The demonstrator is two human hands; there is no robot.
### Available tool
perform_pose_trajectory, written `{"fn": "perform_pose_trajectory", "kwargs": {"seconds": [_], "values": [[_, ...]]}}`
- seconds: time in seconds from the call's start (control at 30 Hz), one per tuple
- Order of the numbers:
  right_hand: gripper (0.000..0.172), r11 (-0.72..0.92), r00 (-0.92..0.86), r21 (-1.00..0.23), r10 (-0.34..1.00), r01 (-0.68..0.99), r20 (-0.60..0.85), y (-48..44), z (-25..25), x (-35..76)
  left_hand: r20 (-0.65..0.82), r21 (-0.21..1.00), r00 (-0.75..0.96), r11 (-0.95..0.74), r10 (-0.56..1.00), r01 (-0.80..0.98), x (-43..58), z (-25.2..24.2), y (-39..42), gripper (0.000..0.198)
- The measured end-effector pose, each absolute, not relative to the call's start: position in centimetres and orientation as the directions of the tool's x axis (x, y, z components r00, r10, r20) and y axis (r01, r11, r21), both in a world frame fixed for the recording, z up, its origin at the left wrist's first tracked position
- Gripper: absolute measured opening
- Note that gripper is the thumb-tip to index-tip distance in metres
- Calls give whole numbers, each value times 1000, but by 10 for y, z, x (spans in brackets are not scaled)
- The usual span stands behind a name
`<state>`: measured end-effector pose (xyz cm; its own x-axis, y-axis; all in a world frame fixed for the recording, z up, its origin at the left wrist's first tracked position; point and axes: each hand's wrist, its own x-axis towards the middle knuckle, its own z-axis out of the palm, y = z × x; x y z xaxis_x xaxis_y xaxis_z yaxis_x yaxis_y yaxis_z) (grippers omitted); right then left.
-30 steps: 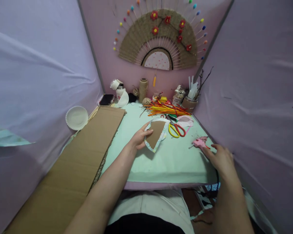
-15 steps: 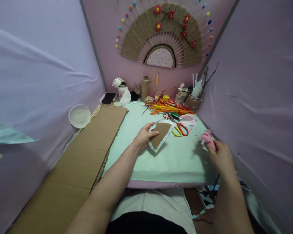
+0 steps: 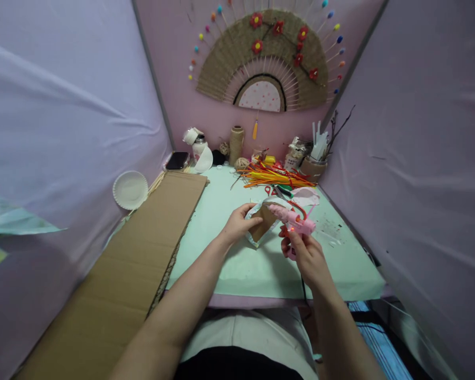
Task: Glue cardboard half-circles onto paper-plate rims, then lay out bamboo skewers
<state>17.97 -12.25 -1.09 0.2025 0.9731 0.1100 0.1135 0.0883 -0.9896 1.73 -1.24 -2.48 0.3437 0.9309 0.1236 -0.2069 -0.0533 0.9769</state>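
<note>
We note the left hand (image 3: 237, 226) pinching the card (image 3: 263, 221) above the desk's (image 3: 229, 266) middle. The right hand (image 3: 305, 254), just right of it, grips the glue gun (image 3: 292, 221), nozzle pointing left onto the card.

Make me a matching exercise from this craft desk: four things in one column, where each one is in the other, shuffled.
Things
1. pink glue gun
2. cardboard wedge
3. paper plate
4. twine spool

Places
A. upright at the back, below the fan
B. in the left hand
C. at the left, beside the long cardboard sheet
D. in the right hand

Pairs: 1-D, 2-B, 3-C, 4-A
</note>
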Motion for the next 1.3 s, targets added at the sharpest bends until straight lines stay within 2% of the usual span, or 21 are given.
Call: {"fn": "perform_pose_trajectory", "kwargs": {"seconds": [0.13, 0.33, 0.67, 0.9, 1.3], "values": [[42, 80, 217, -979, 969, 188, 121, -117, -9, 178, 126, 975, 353, -49, 927, -219, 17, -24, -14, 41], [42, 81, 111, -969, 988, 232, 109, -120, -9, 175, 116, 965, 393, -10, 912, -263, 18, -26, -13, 40], [43, 92, 179, -963, 974, 253, 140, -126, -8, 175, 51, 898, 395, 131, 917, -420, 19, -21, -14, 45], [44, 97, 161, -953, 976, 288, 147, -126, -12, 175, 43, 903, 414, 142, 909, -405, 19, -22, -14, 44], [47, 115, 181, -889, 960, 442, 214, -125, -17, 173, 50, 888, 444, 165, 895, -430, 20, -23, -14, 47]]}}
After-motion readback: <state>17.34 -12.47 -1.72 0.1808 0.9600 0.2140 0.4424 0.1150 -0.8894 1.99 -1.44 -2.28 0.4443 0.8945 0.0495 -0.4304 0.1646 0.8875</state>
